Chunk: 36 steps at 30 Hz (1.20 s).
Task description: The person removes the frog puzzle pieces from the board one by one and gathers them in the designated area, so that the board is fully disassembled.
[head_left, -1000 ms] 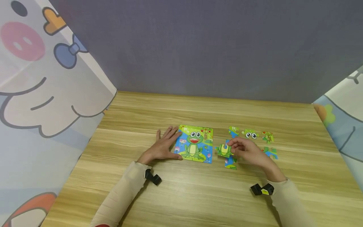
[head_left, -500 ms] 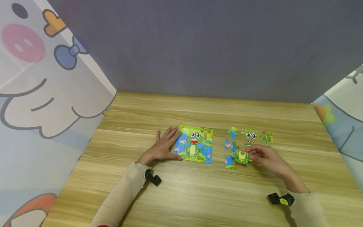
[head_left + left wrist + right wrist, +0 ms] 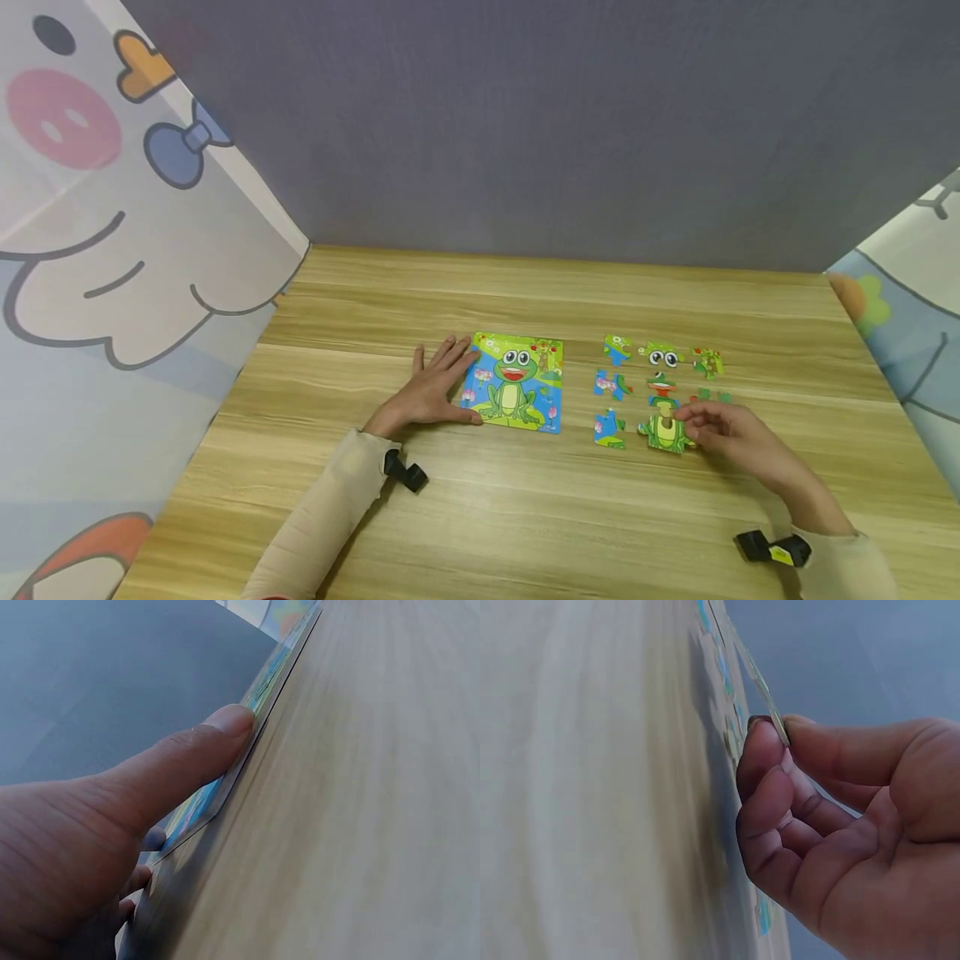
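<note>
My left hand (image 3: pixel 431 390) lies with spread fingers at the left edge of the frog puzzle board (image 3: pixel 517 383); in the left wrist view its thumb (image 3: pixel 217 739) presses on the board's edge. My right hand (image 3: pixel 731 433) pinches a frog-body puzzle piece (image 3: pixel 666 435) between thumb and fingertips. In the right wrist view that piece (image 3: pixel 761 686) shows edge-on, tilted over the table. Just above it in the head view is the frog-mouth piece (image 3: pixel 661 385), and higher up the frog-eyes piece (image 3: pixel 663 357).
Left of the held piece stand three blue-and-green pieces in a column, among them a lotus piece (image 3: pixel 612 384) and a bottom corner piece (image 3: pixel 609 429). A tree piece (image 3: pixel 708 362) lies upper right. A grey panel (image 3: pixel 570 125) rises behind the wooden table (image 3: pixel 450 525).
My right hand has carried the frog-body piece rightward and toward me, from beside the board to below the frog-mouth piece. The left hand has stayed at the board.
</note>
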Tool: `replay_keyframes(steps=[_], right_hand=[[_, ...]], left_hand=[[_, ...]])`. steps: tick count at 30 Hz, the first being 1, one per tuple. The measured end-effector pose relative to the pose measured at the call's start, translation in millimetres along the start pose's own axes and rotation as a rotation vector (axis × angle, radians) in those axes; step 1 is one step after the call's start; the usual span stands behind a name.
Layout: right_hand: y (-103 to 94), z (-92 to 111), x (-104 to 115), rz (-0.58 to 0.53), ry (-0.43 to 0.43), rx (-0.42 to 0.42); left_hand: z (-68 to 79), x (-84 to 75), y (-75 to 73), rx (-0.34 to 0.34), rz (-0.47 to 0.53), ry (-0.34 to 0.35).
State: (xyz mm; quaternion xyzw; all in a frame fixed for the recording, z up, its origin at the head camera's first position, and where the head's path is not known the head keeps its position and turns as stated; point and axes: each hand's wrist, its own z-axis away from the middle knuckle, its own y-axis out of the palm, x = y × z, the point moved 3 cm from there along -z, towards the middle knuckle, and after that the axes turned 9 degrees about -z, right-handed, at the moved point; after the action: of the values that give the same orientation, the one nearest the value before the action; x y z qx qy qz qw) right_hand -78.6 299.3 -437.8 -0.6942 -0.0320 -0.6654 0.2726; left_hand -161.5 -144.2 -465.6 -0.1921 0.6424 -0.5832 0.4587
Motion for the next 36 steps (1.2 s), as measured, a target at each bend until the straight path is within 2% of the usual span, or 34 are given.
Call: replay_keyframes(steps=[4,9,15,21,27,30,33,36], right_hand=[[-0.7,3.6,-1.9,-0.016,0.017,0.031],[0.6,4.6,-1.8,0.016,0.021,0.021],[5.0,4.3,1.8,0.153,-0.001,-0.024],[6.5,4.4,5.7,0.304,0.022,-0.086],[5.3,5.2,8.3,0.365,0.032,-0.100],[3.8,4.4,10.3,0.397,-0.010,-0.104],[4.2,-0.7,16.8,0.428,-0.033,-0.108],[8.8,-10.7,27.9,0.426,-0.017,-0.097]], left_hand=[[0.5,0.0,0.1,-0.004,0.004,-0.003],[1.2,-0.5,-0.1,-0.002,0.005,-0.007],[0.9,-0.2,0.2,-0.002,0.012,-0.006],[0.1,0.2,0.4,-0.007,0.009,0.002],[0.1,-0.1,0.6,-0.006,0.001,0.008],[0.4,-0.7,0.6,-0.009,0.001,0.012],[0.5,-0.5,0.8,-0.010,0.001,0.012],[0.1,0.0,1.3,-0.003,-0.006,0.007]])
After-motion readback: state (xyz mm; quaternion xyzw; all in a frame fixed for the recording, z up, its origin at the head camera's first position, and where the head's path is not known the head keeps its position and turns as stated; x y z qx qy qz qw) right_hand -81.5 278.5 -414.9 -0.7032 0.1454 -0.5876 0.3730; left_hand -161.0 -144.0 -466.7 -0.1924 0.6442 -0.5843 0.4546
